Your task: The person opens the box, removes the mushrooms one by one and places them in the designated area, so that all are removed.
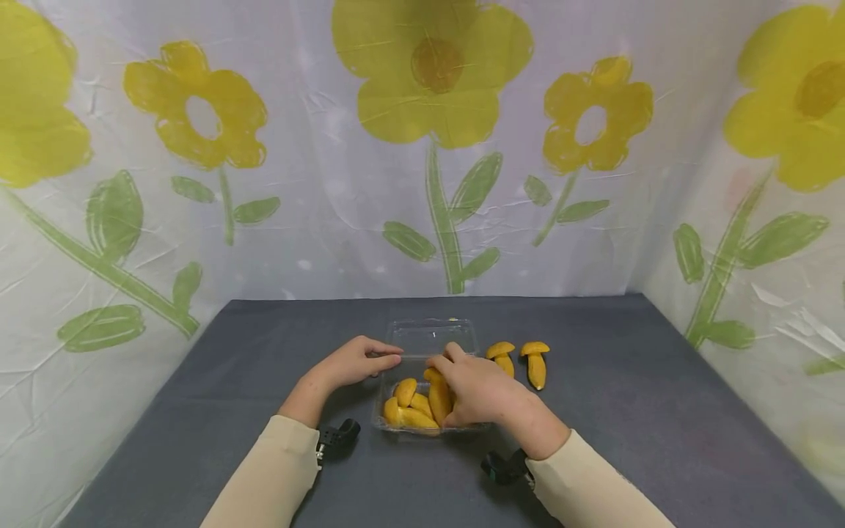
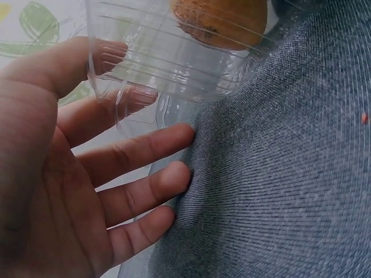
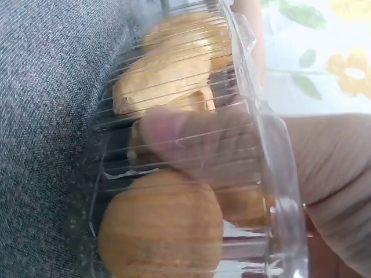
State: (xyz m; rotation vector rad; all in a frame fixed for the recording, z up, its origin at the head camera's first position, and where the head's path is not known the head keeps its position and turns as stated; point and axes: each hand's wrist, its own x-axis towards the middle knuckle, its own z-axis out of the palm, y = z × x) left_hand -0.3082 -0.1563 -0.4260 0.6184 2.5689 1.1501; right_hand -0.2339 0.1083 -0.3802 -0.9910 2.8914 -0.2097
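A clear plastic clamshell box (image 1: pixel 379 422) has its lid (image 1: pixel 432 337) folded back behind it. Several yellow mushrooms (image 1: pixel 412 418) lie in the base. My right hand (image 1: pixel 485 389) reaches inside, fingers and thumb curled round an upright mushroom (image 1: pixel 439 400) at the box's middle. Through the ribbed wall in the right wrist view, the thumb (image 3: pixel 174 133) shows between mushrooms. At the box's left rim rests my left hand (image 1: pixel 359 361), its fingers extended. In the left wrist view, its thumb and index tips show through the clear plastic, while the other fingers (image 2: pixel 145 191) spread loosely outside.
Two more yellow mushrooms lie right of the box, one (image 1: pixel 503 358) partly behind my right hand and one (image 1: pixel 535 364) farther right. A dark grey cloth (image 1: pixel 297 330) covers the table. Flower-printed sheets (image 1: pixel 297 220) enclose its back and sides.
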